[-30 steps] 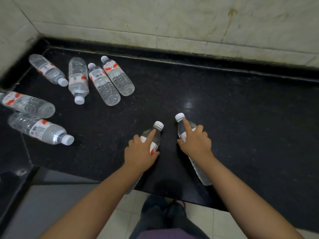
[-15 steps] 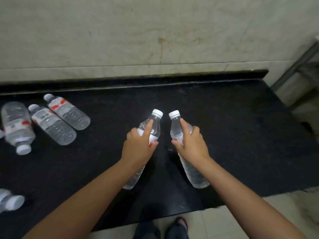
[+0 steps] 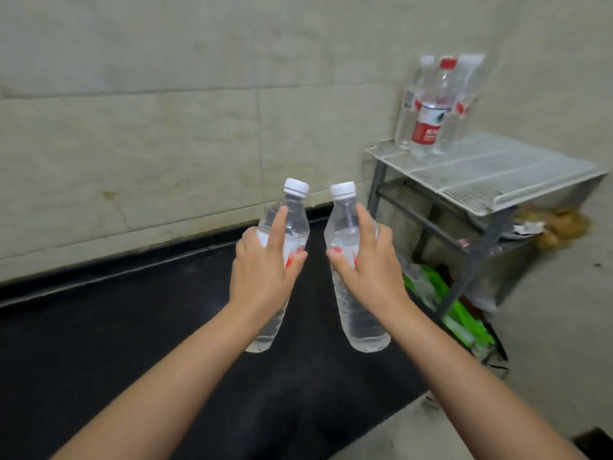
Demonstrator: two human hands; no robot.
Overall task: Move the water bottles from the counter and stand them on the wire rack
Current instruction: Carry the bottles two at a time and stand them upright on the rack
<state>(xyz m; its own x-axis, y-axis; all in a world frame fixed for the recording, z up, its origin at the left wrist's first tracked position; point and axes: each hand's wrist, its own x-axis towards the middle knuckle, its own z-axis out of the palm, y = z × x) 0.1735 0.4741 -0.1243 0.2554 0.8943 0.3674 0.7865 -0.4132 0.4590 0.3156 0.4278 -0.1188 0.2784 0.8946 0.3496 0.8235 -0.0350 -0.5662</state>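
Observation:
My left hand (image 3: 265, 270) grips a clear water bottle (image 3: 292, 220) with a white cap, held above the black counter (image 3: 99, 327). Beside it my right hand (image 3: 368, 267) grips a second clear bottle (image 3: 345, 224), also white-capped and nearly upright. Both index fingers lie straight along the bottle necks. The white wire rack (image 3: 497, 174) stands to the right of the counter, past my right hand. At its back left corner a few bottles (image 3: 431, 107) stand upright, one with a red cap and red label.
A pale tiled wall runs behind the counter and the rack. The rack's grey metal legs (image 3: 477, 260) stand on the floor, with green packaging (image 3: 457, 313) and clutter beneath. The rack's front and right wire surface is bare.
Both hands have lifted their bottles off the counter and raised them upright. My view has swung right, so the lying bottles have left the frame and the wire rack has come in.

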